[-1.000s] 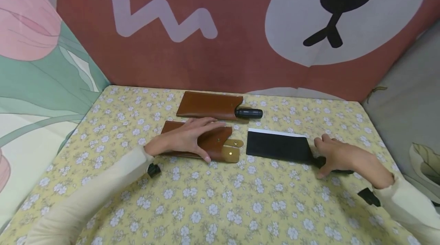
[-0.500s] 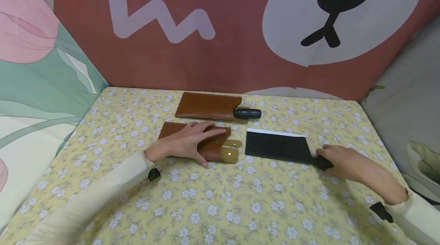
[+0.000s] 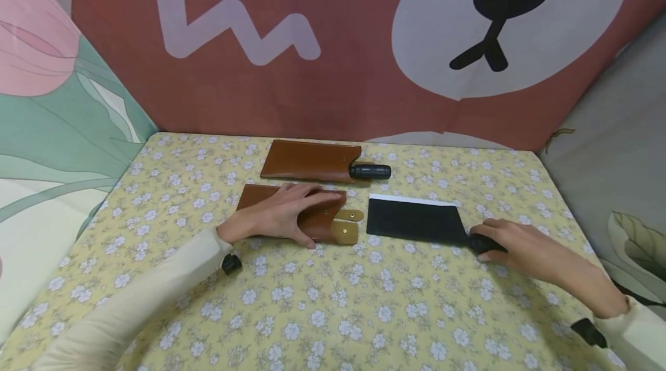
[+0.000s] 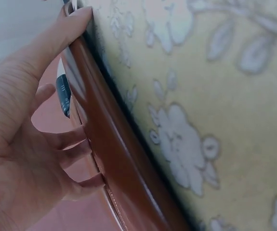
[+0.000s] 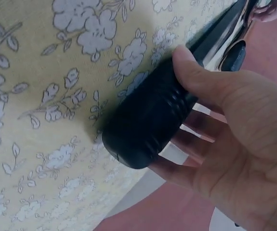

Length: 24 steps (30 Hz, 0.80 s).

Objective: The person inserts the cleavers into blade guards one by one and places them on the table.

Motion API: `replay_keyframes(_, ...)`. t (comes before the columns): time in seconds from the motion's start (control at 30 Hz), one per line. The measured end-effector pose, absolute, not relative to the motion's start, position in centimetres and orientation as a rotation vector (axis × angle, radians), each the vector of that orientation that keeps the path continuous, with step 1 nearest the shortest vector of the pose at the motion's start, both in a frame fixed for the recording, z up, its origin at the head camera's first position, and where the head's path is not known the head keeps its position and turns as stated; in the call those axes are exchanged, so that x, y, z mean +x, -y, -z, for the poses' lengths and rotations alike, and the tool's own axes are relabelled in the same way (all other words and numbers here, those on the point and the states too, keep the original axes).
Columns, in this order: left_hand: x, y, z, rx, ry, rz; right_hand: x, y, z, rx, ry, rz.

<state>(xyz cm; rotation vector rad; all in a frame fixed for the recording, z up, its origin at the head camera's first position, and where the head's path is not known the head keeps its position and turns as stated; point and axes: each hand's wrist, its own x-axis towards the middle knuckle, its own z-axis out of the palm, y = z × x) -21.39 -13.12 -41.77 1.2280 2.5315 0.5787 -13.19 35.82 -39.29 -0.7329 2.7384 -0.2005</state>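
Observation:
A cleaver with a black blade, white edge and black handle lies on the table, blade pointing left. My right hand grips its handle, thumb on one side and fingers on the other in the right wrist view. To the left, a brown leather knife sheath lies with its mouth and two tan snap straps facing the blade. My left hand spans this sheath, thumb at the near edge and fingertips on the far edge. The palm stands off the leather in the left wrist view.
Behind lies a second brown sheath with a black knife handle sticking out to the right. A yellow flowered cloth covers the table. Printed fabric walls stand at the back and both sides.
My right hand has come down from over the cleaver's handle and closed around it. The left hand stays on the sheath. The whole view has shifted slightly.

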Motion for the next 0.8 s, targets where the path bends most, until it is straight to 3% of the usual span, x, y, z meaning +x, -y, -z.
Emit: replay_keyframes(0.8, -22.6, 13.1, 42.0, 1.238, -2.556, -0.665, -13.4, -34.9, 40.2, -1.043, -3.02, 0.27)
